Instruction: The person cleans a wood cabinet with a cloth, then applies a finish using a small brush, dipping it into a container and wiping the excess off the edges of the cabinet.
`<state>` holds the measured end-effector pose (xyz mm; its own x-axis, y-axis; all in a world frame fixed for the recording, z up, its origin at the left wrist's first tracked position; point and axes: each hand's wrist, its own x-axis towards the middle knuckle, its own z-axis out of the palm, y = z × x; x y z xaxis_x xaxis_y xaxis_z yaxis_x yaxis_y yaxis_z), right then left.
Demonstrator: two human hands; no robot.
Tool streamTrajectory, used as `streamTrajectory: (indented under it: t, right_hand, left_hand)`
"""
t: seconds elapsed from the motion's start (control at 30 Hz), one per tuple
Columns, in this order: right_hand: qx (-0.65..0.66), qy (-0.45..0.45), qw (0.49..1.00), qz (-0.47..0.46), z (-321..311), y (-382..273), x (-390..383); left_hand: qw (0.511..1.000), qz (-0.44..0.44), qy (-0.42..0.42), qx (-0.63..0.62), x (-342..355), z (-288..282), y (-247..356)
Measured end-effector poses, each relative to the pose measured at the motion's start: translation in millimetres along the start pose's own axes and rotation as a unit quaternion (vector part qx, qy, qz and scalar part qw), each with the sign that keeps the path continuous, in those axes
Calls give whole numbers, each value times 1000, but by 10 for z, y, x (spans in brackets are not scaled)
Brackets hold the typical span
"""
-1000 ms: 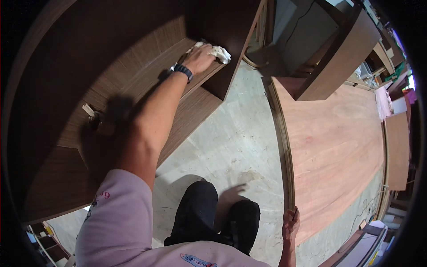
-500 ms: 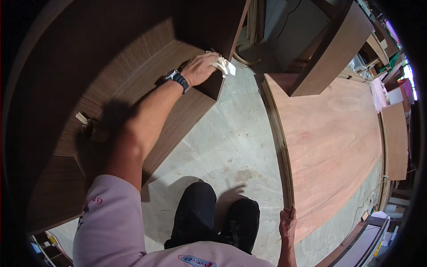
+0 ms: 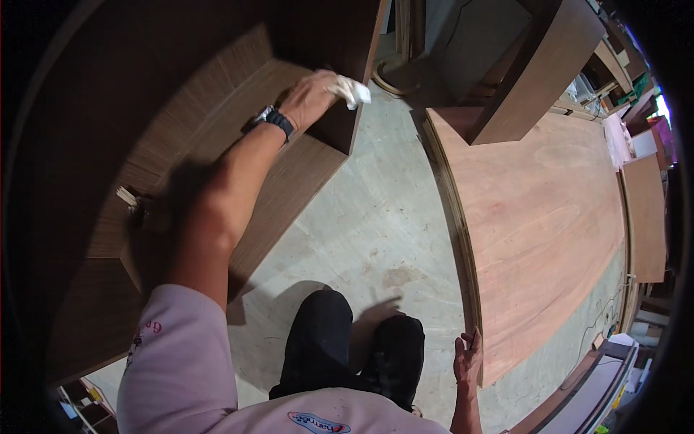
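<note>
My left hand (image 3: 309,100) is closed on a crumpled white cloth (image 3: 352,92), reaching inside a dark brown wood-grain cabinet (image 3: 289,181). The cloth lies at the front edge of the cabinet's upright panel (image 3: 345,123); the fingertips are partly hidden by it. Lower right, my right hand (image 3: 467,359) is beside the near end of a pale plywood sheet (image 3: 542,224). Its fingers are curled upward around a small dark thing too hidden to name. Whether that hand touches the sheet's edge, I cannot tell.
A bundle of pale sticks (image 3: 129,196) shows inside the cabinet, left of my arm. A brown panel piece (image 3: 538,72) stands on the plywood's far end. Grey concrete floor (image 3: 361,224) runs between cabinet and plywood. Boards and clutter line the right side.
My left hand has shifted slightly up and left with the cloth, along the panel edge. My right hand has moved only slightly, its fingers a little looser. The whole view has tilted slightly.
</note>
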<state>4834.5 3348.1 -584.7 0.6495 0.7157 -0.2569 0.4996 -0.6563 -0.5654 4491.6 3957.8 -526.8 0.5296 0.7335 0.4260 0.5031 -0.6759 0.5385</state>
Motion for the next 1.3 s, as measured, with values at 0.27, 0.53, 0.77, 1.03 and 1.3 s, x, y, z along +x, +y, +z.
streamTrajectory:
  t: [0.27, 0.53, 0.77, 1.03, 1.3]
  right_hand:
    - [54, 2, 998, -11, 94, -102, 13]
    - [-3, -22, 1000, 3, 47, 51, 136]
    - [23, -43, 997, 62, 121, -243, 410]
    - [14, -85, 994, 60, 135, -389, 808]
    - [17, -122, 987, 103, 172, -637, 1216]
  left_hand:
    - [990, -101, 17, 94, -185, -624, -653]
    - [927, -345, -123, -81, -148, -954, 345]
    - [973, -145, 10, 179, 83, -181, 99]
    - [989, 54, -21, 139, 218, -129, 86]
    - [979, 89, -30, 183, 270, -5, 247]
